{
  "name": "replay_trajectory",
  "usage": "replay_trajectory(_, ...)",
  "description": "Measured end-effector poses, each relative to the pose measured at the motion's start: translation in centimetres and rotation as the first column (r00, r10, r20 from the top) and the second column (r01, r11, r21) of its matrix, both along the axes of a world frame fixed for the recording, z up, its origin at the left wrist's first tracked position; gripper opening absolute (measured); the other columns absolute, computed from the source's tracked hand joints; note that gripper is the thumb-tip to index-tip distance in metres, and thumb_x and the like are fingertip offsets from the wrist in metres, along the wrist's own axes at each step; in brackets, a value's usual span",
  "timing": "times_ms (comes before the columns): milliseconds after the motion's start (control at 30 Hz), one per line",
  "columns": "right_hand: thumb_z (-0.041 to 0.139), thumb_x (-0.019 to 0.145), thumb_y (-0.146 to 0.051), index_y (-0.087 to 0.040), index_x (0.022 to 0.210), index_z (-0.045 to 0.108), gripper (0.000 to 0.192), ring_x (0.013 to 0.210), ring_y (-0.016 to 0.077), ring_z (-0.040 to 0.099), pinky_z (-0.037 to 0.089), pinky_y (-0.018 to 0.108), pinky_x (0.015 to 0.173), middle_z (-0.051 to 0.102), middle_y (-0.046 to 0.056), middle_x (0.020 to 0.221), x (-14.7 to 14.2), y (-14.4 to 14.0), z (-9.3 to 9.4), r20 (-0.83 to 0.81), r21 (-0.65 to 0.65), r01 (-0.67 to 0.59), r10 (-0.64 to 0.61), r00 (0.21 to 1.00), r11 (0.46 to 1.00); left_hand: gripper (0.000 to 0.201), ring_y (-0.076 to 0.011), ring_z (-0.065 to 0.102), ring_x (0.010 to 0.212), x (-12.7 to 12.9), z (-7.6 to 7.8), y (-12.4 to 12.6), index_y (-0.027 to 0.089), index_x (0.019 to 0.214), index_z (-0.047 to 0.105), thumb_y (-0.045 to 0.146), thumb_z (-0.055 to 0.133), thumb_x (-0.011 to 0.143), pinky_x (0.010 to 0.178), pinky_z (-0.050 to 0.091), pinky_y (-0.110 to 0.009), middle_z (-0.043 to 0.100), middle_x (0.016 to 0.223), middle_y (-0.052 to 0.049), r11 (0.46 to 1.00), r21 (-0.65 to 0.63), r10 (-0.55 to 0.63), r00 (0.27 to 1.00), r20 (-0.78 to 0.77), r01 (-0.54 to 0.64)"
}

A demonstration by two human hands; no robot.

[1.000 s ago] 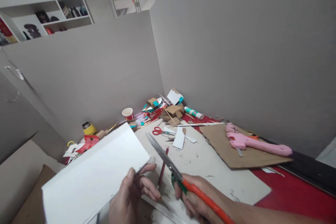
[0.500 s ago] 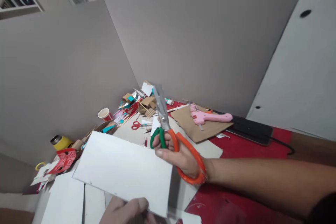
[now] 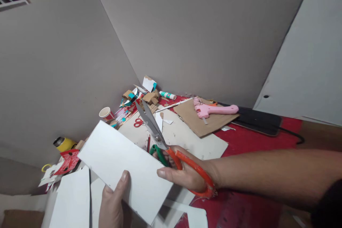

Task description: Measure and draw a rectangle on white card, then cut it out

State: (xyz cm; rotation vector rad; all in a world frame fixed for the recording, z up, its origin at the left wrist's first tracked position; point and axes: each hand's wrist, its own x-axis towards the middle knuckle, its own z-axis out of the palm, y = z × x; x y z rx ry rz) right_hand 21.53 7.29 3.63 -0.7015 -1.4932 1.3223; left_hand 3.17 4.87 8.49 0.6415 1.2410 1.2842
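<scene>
A white rectangular board (image 3: pixel 125 171) is held tilted above the table. My left hand (image 3: pixel 113 203) grips its lower edge, thumb on top and fingers hidden underneath. My right hand (image 3: pixel 181 171) is closed round large scissors (image 3: pixel 157 140) with one orange handle and one green. Their blades point up and away, slightly parted, with nothing between them. The right thumb also rests on the board's right end, and those fingers are partly behind its far edge.
A pink glue gun (image 3: pixel 216 110) lies on a brown cardboard sheet (image 3: pixel 196 126). Small red scissors (image 3: pixel 138 123), a paper cup (image 3: pixel 106 113), a glue stick (image 3: pixel 167 95) and craft scraps lie toward the corner. A black pad (image 3: pixel 258 124) is at right; a yellow bottle (image 3: pixel 64 143) and white sheet (image 3: pixel 72 199) left.
The board has turned clockwise. My left hand has shifted left, its thumb now flat on the board. The scissors have tipped left, blades further apart.
</scene>
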Motion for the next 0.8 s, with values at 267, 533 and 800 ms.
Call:
replay_trajectory(267, 0.063, 0.078, -0.032, -0.016, 0.093, 0.058, 0.023, 0.074, 0.0162, 0.053, 0.047, 0.030, 0.071, 0.057, 0.002, 0.081, 0.3, 0.3, 0.0, 0.048, 0.048, 0.084, -0.086, 0.995, 0.995, 0.074, -0.0295, 0.068, 0.106, -0.3, 0.4, -0.4, 0.022, 0.124, 0.062, 0.020, 0.088, 0.055, 0.095, 0.052, -0.035, 0.078, 0.099, -0.002, 0.993, 0.074, 0.099, 0.994, -0.048, -0.095)
replay_trajectory(533, 0.065, 0.080, -0.040, -0.018, 0.088, 0.054, 0.027, 0.066, 0.0130, 0.048, 0.045, 0.026, 0.062, 0.052, -0.002, 0.074, 0.5, -0.4, 0.9, 0.045, 0.032, -0.012, 0.010, 0.999, 0.999, 0.068, -0.0318, 0.069, 0.103, -0.8, -0.5, -0.6, 0.022, 0.130, 0.059, 0.036, 0.083, 0.068, 0.089, 0.056, -0.041, 0.076, 0.106, -0.007, 0.998, 0.050, 0.033, 0.988, -0.149, -0.026)
replay_trajectory(800, 0.042, 0.090, -0.069, -0.019, 0.082, 0.047, 0.051, 0.055, 0.0097, 0.038, 0.037, 0.021, 0.051, 0.043, -0.004, 0.064, 0.6, 0.6, -0.1, 0.221, 0.144, -0.127, 0.093, 0.971, 0.981, 0.079, -0.0351, 0.068, 0.105, -4.2, 3.3, -0.5, 0.017, 0.127, 0.063, 0.038, 0.090, 0.056, 0.084, 0.058, -0.039, 0.077, 0.101, -0.008, 0.931, 0.232, 0.331, 0.920, -0.211, -0.282)
